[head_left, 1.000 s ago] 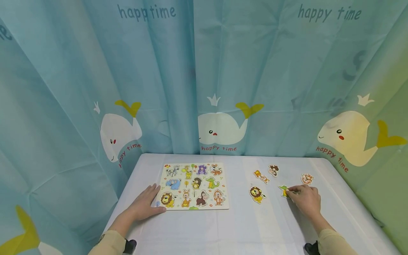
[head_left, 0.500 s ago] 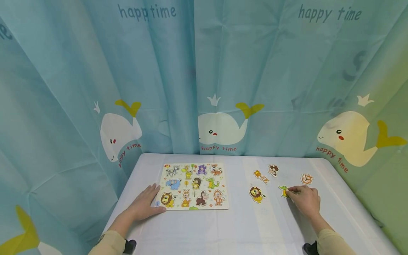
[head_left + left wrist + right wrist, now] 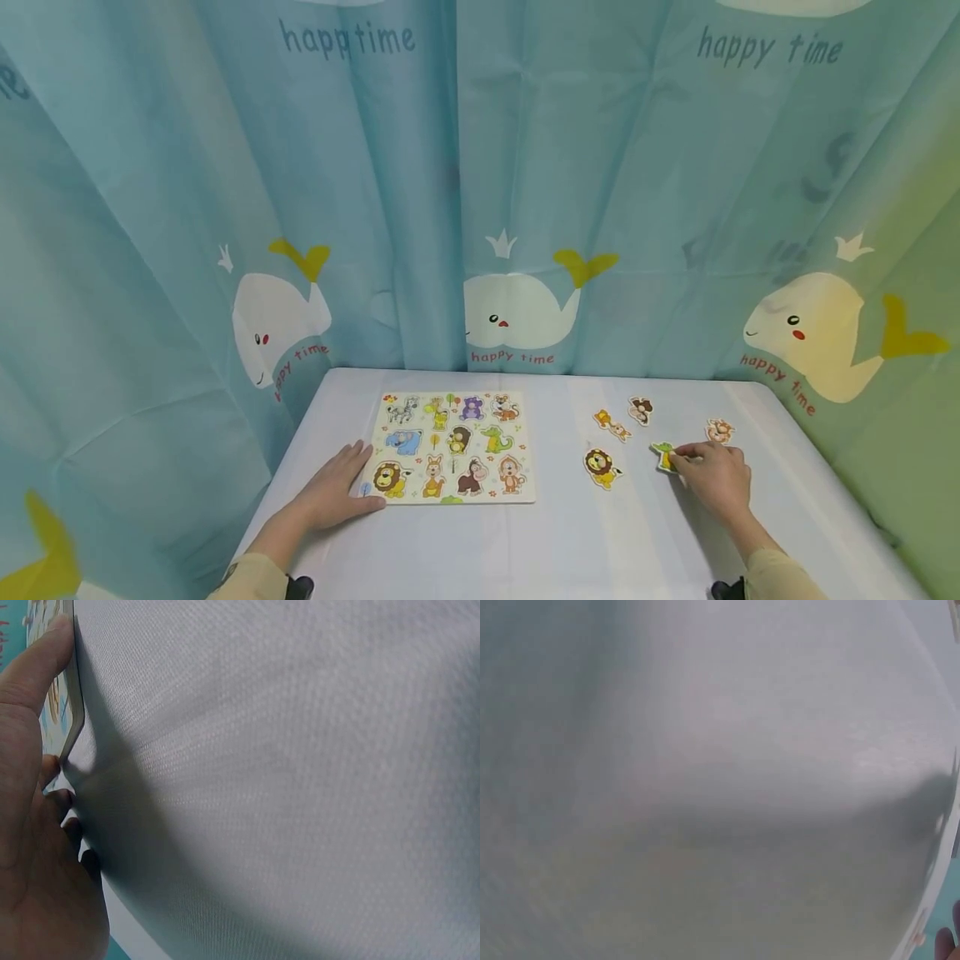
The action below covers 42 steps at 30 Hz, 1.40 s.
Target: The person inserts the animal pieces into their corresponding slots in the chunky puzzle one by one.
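Pinching right grip (image 3: 714,477) on crocodile piece (image 3: 664,457), green, yellow-bellied, white-edged, left grip (image 3: 339,490) spread against animal board (image 3: 523,435)

Board (image 3: 415,463): one, rectangular, cream, lying flat at lower centre-left of the frame; three rows of cartoon animals, zebra to monkey, with a green crocodile at the middle row's right end. Left hand (image 3: 335,490) rests along its left edge, thumb at the lower-left corner.

Crocodile piece (image 3: 663,456): one, green, yellow belly, pale border; lower right of the frame, pinched by the right hand (image 3: 716,479), right portion hidden behind fingers.
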Motion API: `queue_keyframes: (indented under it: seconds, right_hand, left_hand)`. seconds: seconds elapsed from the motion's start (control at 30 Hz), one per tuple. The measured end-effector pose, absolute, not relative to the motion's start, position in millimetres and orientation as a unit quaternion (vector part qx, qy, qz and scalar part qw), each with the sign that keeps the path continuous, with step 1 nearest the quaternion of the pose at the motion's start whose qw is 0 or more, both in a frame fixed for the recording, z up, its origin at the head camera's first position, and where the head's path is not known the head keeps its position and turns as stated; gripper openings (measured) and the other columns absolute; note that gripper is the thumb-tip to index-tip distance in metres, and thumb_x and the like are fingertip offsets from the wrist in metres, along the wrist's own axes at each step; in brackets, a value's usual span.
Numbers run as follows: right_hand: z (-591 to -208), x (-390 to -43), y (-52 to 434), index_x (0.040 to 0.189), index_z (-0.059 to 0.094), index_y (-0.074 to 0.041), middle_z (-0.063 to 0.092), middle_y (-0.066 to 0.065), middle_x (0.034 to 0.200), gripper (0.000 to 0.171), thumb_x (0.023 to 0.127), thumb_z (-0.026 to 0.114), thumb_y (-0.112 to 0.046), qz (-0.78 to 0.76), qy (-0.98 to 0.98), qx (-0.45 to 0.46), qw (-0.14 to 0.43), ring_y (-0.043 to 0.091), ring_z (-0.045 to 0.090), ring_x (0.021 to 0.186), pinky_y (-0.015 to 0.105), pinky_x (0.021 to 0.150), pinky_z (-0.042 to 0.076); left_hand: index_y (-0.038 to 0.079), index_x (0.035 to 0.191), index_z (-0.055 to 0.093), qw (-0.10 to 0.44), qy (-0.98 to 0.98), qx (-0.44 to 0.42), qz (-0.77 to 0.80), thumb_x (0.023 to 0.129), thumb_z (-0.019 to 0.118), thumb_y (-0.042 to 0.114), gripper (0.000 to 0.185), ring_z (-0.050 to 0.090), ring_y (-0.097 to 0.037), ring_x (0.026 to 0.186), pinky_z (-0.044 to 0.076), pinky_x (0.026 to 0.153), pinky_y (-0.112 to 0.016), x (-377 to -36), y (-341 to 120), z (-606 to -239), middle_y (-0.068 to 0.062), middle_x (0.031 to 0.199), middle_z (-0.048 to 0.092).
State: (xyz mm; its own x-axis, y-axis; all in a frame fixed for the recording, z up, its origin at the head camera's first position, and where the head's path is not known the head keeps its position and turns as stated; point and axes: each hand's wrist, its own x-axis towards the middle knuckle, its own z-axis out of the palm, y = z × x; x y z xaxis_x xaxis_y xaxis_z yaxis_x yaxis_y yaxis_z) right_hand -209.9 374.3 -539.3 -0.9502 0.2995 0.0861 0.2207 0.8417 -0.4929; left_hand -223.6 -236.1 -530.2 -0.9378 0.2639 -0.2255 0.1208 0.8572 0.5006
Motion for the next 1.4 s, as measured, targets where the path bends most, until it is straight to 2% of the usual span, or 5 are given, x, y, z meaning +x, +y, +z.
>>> queue_keyframes:
  seconds: [0.4, 0.7, 1.07, 1.3, 1.4]
  right_hand:
    - [-528.0, -216.1, 352.9, 0.097, 0.079, -0.002, 0.066, 0.026, 0.111, 0.025, 0.088, 0.077, -0.025, 0.249, -0.957, -0.094, 0.117, 0.048, 0.046, 0.113, 0.066, 0.090, 0.034]
    - [-523.0, -223.4, 332.1, 0.092, 0.079, -0.005, 0.068, 0.019, 0.103, 0.021, 0.085, 0.081, -0.024, 0.248, -0.954, -0.061, 0.154, 0.046, 0.050, 0.110, 0.063, 0.094, 0.036]
    - [-518.8, -240.8, 297.2, 0.093, 0.080, -0.005, 0.068, 0.021, 0.112, 0.018, 0.088, 0.080, -0.023, 0.272, -0.952, -0.030, 0.133, 0.048, 0.047, 0.120, 0.066, 0.099, 0.034]
    - [-520.3, -252.6, 269.1, 0.092, 0.081, -0.008, 0.070, 0.014, 0.106, 0.018, 0.088, 0.081, -0.026, 0.277, -0.952, -0.015, 0.132, 0.041, 0.051, 0.114, 0.063, 0.096, 0.037]
    - [-520.8, -256.2, 256.1, 0.090, 0.081, -0.010, 0.069, 0.013, 0.106, 0.016, 0.087, 0.082, -0.027, 0.281, -0.951, -0.007, 0.131, 0.041, 0.051, 0.114, 0.064, 0.099, 0.036]
  left_hand:
    - [-0.001, 0.157, 0.035, 0.136, 0.953, 0.103, 0.249, 0.080, 0.079, 0.061, 0.108, 0.020, -0.050, 0.150, 0.020, 0.118, -0.069, -222.7, -235.2, -532.2, -0.027, 0.163, 0.027]
    - [0.001, 0.158, 0.035, 0.145, 0.953, 0.088, 0.252, 0.079, 0.079, 0.060, 0.108, 0.018, -0.050, 0.150, 0.019, 0.118, -0.069, -220.8, -233.1, -528.4, -0.026, 0.164, 0.025]
    - [0.002, 0.159, 0.034, 0.145, 0.954, 0.084, 0.250, 0.079, 0.078, 0.061, 0.108, 0.017, -0.049, 0.151, 0.019, 0.118, -0.069, -221.4, -233.3, -529.2, -0.025, 0.165, 0.025]
    - [0.003, 0.159, 0.034, 0.144, 0.954, 0.082, 0.250, 0.079, 0.079, 0.061, 0.108, 0.017, -0.048, 0.151, 0.018, 0.118, -0.069, -221.9, -233.4, -529.9, -0.024, 0.165, 0.025]
    - [0.002, 0.159, 0.034, 0.145, 0.954, 0.083, 0.250, 0.080, 0.079, 0.060, 0.108, 0.017, -0.048, 0.151, 0.019, 0.119, -0.069, -220.5, -233.1, -528.4, -0.024, 0.165, 0.025]
